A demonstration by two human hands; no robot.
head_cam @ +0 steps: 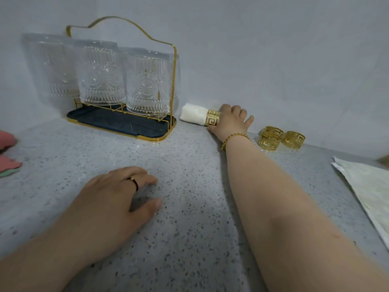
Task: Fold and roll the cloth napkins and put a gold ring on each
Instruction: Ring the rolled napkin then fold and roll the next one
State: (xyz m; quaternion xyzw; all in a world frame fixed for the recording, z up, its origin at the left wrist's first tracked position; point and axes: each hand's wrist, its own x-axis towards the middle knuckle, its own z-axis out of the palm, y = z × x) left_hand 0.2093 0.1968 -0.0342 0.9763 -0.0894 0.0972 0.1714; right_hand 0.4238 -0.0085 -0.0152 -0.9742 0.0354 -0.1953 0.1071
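Note:
A rolled white napkin [193,115] lies on the counter against the back wall, with a gold ring [213,117] around it. My right hand [231,121] grips the end of the roll just right of that ring, arm stretched far forward. To the right of my wrist sit several loose gold rings [281,139] in a small cluster. A flat pale napkin [370,190] lies unfolded at the right edge of the counter. My left hand [117,192] rests palm down on the speckled counter near me, fingers relaxed, holding nothing.
A gold wire rack [126,125] on a dark tray holds several upturned clear glasses [101,76] left of the rolled napkin. Pink and green cloth pieces [8,152] lie at the far left edge. The grey wall runs close behind everything.

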